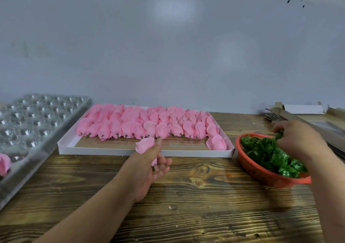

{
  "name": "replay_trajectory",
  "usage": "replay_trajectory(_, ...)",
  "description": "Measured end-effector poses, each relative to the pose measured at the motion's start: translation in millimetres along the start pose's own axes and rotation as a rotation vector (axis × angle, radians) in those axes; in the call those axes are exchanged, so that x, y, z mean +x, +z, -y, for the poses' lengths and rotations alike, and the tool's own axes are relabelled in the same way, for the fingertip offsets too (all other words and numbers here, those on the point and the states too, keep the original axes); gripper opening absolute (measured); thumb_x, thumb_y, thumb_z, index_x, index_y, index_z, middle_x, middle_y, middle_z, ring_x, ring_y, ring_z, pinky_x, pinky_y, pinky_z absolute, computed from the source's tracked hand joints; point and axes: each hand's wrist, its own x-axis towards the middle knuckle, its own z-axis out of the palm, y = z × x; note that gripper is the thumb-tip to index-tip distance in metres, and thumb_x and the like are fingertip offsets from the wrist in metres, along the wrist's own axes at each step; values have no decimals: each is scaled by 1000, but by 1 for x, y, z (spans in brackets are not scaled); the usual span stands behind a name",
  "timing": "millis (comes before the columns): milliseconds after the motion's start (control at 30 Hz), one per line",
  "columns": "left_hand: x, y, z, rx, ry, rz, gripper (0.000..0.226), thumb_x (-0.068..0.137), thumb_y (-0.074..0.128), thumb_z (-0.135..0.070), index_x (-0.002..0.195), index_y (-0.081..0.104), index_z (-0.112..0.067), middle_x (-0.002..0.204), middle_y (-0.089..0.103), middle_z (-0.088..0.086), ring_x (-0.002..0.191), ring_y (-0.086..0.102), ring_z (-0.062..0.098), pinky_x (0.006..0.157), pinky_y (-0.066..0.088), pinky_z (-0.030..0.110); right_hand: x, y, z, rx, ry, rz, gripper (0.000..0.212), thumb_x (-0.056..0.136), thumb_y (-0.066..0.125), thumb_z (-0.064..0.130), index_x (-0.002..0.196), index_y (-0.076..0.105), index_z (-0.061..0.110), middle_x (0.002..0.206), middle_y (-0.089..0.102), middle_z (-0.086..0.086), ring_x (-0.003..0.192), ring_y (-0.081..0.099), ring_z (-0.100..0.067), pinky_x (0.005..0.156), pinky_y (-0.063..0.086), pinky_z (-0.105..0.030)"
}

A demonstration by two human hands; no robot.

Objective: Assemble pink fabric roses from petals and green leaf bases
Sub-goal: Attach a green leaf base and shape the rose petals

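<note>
A pink rose head (pixel 145 145) is held in the left hand (pixel 149 166) above the near rim of the white tray (pixel 119 152), roughly at the middle of the scene; it is pinched between the thumb and the upper fingers, while the lower fingers are curled loosely beneath, and a further scrap of pink is seen between them. The bloom is turned up and toward the far left, so its long axis is judged to run from that bloom down and to the near right into the palm, where the stem end is hidden. Well to the right, the right hand (pixel 296 140) is lowered over the orange basket (pixel 261 173) of green leaf bases (pixel 270 155), and a single green piece (pixel 279 136) is pinched at the fingertips at the far edge of the heap, the remaining fingers being bent downward over the pile. The two held parts are thus set well apart, with bare wooden table (pixel 186 205) and the tray corner between them. The coming move is judged to turn on this gap: the leaf base lies to the right of the rose, so it would have to be carried leftward and brought up to the hidden stem end along the rose's axis. Rows of unfinished pink heads (pixel 149 123) are laid in the tray beyond, and one rose (pixel 4 163) is seated in the clear blister tray (pixel 41 117) at the far left.
</note>
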Motion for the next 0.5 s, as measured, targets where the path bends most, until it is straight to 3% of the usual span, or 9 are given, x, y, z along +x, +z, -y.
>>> replay_trajectory(67,-1,2,-1,-11,-7,-13,33,66,65,-41,70,53,-11,60,54,3,66,69,16,71,58,32,-6,-4,7,214,-74,-39,22,77,72,13,99,67,15,90,66,-5,66,57,-13,55,42,-26)
replay_trajectory(133,0,2,-1,-40,-4,-26,35,67,63,-44,71,52,-11,60,54,3,65,68,16,72,58,33,-21,-4,28,607,-122,5,23,72,80,19,90,65,21,80,64,8,67,57,-2,52,40,-20)
replay_trajectory(167,0,2,-1,-49,6,-23,35,69,61,-45,71,51,-11,60,55,3,65,69,17,71,58,34,-30,-1,41,831,-134,73,24,69,80,16,89,67,20,79,66,8,66,59,-2,52,42,-18)
replay_trajectory(267,1,-2,0,-85,33,-4,38,71,58,-50,68,51,-13,60,59,2,71,72,17,72,56,35,-58,20,84,1341,-151,376,38,61,75,9,98,68,9,78,70,-11,51,57,-11,44,43,-18)
replay_trajectory(333,2,-4,1,-97,43,-4,39,70,57,-52,67,52,-14,62,65,2,78,73,17,77,53,37,-73,36,110,1532,-99,586,45,56,72,6,101,67,5,80,68,-17,50,59,-14,42,46,-20)
replay_trajectory(433,4,-5,3,-115,53,-19,40,69,55,-56,60,54,-18,68,69,1,84,72,16,85,50,42,-94,53,136,1702,-17,825,40,57,68,-2,97,67,3,78,70,-16,57,67,-21,49,55,-22)
replay_trajectory(500,4,-4,3,-152,69,-30,41,70,54,-58,53,56,-20,71,71,0,82,70,14,76,52,38,-105,61,146,1752,29,889,39,57,68,-4,96,67,1,80,70,-18,60,69,-24,54,58,-24)
